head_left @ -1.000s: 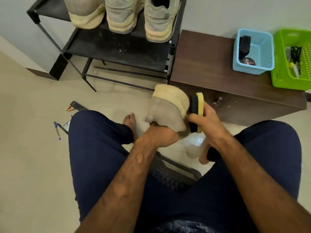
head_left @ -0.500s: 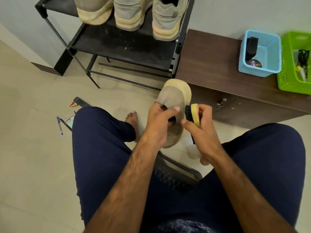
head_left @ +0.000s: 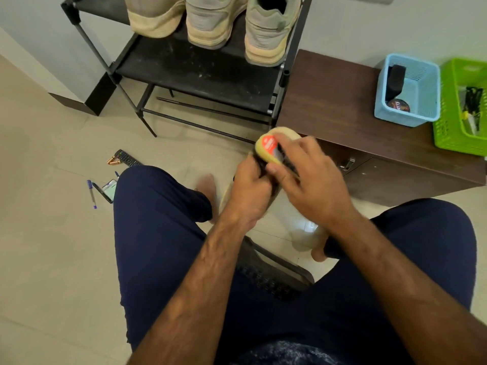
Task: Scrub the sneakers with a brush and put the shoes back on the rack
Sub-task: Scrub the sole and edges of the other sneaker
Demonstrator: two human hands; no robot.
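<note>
Right hand (head_left: pixel 313 185) and brush (head_left: pixel 268 151) hide sneaker (head_left: pixel 289 131); rack (head_left: pixel 200 72) behind.

No text is legible: the brush label (head_left: pixel 268 144) and tin lid (head_left: pixel 398 106) are blurred.

You see a blue basket (head_left: pixel 411 120) just beside a green basket (head_left: pixel 448 129) on the brown cabinet (head_left: pixel 329 101); a remote (head_left: pixel 129 158) lies on the floor (head_left: pixel 52 259).
</note>
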